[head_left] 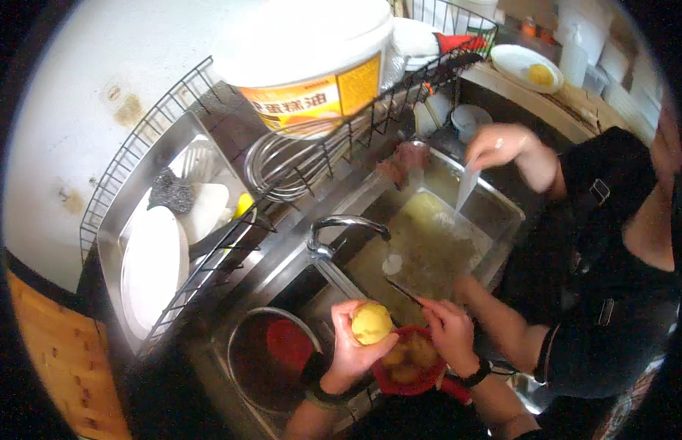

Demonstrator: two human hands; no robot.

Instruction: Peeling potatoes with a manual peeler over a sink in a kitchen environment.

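My left hand (346,350) is closed round a pale yellow peeled potato (372,323), lifted over the near side of the sink. Just to its right, my right hand (452,336) grips a slim knife (404,292), its thin dark end pointing up and left, apart from the potato. Below both hands sits a red colander (427,380) with several yellow potatoes (405,364) in it. My fingers cover the tool's handle, and its exact shape is hard to make out.
Cloudy water fills the sink basin (498,253) beneath the curved faucet (348,220). At right, a co-worker's hand (498,147) holds a whitish flat piece (467,189) over it. A metal pot (245,367) stands left; a wire rack (176,315), whisk (278,170) and white bucket (304,44) lie beyond.
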